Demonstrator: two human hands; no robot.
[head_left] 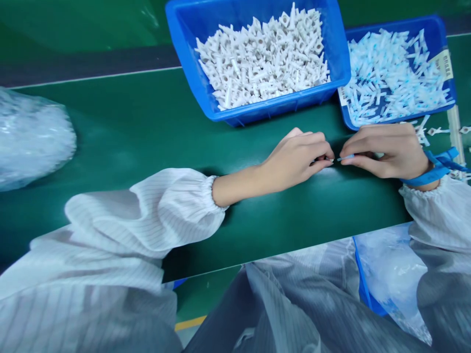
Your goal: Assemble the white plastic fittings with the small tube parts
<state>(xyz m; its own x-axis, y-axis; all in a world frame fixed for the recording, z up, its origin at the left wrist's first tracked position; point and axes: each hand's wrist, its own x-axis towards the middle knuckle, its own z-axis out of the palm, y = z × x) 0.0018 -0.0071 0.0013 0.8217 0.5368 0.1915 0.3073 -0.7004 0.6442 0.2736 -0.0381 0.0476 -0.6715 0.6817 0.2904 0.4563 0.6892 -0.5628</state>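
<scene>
Nearest the body, a plastic bag (390,274) is seen against the striped gown (110,274). Farther out, over the green table (147,127), a small part (340,159) is pinched between the closed fingertips of the left hand (298,157) and the right hand (386,152). Beyond them, white pieces (265,59) are heaped in a blue bin (265,110), with a second bin (382,121) just beside it.

Large blue bin (184,29): moulded plastic, smooth, glossy.
In the bin: white parts (265,59), opaque matt plastic.
Right of the bin: second bin (437,29), same blue plastic; its parts (390,78) are translucent and bluish.
Under the bin: table top (147,127), green, smooth, soft sheen.
Left of the bin: bag (33,137), clear crinkled film, shiny.
Below the bin: sleeves (147,215), white cloth, fine stripes, matt; wrist strap (434,171), blue, smooth; small piece (344,158), pale bluish plastic.
</scene>
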